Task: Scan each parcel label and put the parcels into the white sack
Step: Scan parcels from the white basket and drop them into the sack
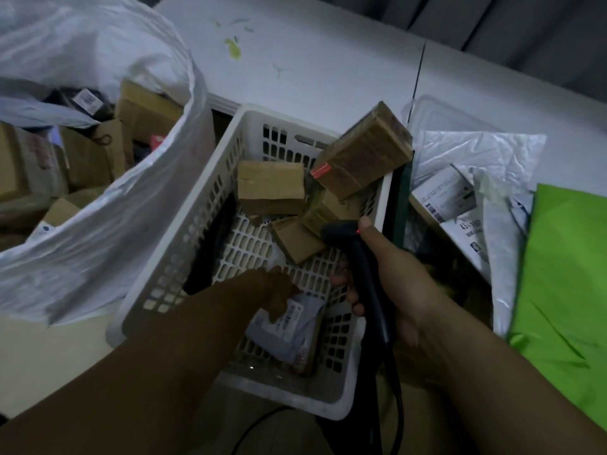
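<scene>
While the grey parcel (289, 326) lies at the near end of the white basket (184, 231), the left hand (279, 290) curls over its top corner, apparently gripping it. The right hand (397, 290) holds the scanner (364, 274) by the basket's right rim. Next it needs lifting, label toward the scanner, before going into the white sack (115, 224).

One wide-angle camera worn on the head looks forward and steeply down from close above the white basket (184, 231), which fills the middle, with the white sack (98, 244) at the left edge and the counter (312, 54) stretching away along the top of the view.
</scene>
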